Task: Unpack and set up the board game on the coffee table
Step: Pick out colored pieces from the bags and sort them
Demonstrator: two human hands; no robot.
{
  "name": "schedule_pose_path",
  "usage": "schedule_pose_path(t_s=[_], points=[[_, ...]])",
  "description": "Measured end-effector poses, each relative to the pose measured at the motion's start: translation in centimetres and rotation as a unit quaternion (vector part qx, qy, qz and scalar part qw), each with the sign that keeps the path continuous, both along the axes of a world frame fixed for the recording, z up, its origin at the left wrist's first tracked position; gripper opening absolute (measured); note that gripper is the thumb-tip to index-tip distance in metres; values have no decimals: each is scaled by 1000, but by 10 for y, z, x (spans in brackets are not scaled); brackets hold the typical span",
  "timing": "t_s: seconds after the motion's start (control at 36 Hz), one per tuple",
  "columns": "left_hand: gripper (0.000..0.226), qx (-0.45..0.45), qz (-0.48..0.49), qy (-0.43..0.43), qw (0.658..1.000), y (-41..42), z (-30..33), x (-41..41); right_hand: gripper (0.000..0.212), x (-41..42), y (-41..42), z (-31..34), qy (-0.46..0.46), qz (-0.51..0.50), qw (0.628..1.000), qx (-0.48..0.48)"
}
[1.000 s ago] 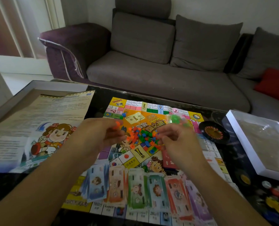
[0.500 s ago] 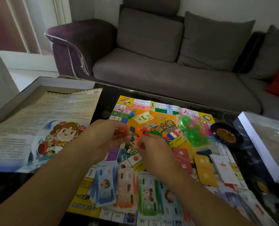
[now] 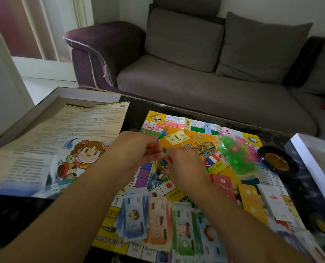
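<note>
Colourful small pieces [image 3: 164, 160] are being pinched between the left hand [image 3: 137, 150] and right hand [image 3: 184, 164] over the unfolded board [image 3: 194, 141], money [image 3: 157, 215] and cards [image 3: 252, 196] already laid out, leaving pieces to place.

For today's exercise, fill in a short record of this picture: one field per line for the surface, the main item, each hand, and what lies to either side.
surface: dark coffee table
main item: game board, unfolded flat
left hand: grip on small orange pieces
right hand: fingers curled round small blue and orange pieces
on board: bag of green pieces, play money, card stacks
left side: rules sheet
right side: black roulette wheel, white box
</note>
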State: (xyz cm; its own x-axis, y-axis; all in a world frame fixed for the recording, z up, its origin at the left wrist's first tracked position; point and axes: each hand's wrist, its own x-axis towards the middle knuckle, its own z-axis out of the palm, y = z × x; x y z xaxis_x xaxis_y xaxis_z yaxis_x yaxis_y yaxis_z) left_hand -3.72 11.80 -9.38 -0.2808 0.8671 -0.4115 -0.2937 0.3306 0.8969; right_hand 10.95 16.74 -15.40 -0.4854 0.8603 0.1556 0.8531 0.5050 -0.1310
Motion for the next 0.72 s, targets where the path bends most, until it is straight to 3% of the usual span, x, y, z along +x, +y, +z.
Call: schedule_pose_path(t_s=[0.08, 0.14, 0.22, 0.31, 0.36, 0.5, 0.58, 0.72], points=[[9, 1, -20, 26, 999, -3, 3, 0, 21, 2, -3, 1, 16, -9, 1000, -2], [8, -11, -16, 26, 999, -2, 5, 2, 20, 7, -4, 4, 120, -37, 991, -51], [11, -71, -31, 37, 996, 4, 7, 9, 20, 19, -13, 24, 310, -47, 940, -136], [6, -83, -93, 74, 990, 4, -1, 14, 20, 34, -29, 47, 391, -41, 906, -155], [15, -68, -130, 45, 988, -2, -5, 20, 22, 44, -41, 59, 430, -39, 888, -157], [16, -14, -197, -91, 976, -26, -2, 45, 24, 69, -63, 77, 514, -27, 836, -188], [12, 29, -200, -132, 970, -38, 4, 58, 27, 76, -70, 78, 516, -16, 836, -186], [17, 114, -189, -76, 972, -51, 6, 69, 31, 87, -73, 83, 499, -11, 853, -156]])
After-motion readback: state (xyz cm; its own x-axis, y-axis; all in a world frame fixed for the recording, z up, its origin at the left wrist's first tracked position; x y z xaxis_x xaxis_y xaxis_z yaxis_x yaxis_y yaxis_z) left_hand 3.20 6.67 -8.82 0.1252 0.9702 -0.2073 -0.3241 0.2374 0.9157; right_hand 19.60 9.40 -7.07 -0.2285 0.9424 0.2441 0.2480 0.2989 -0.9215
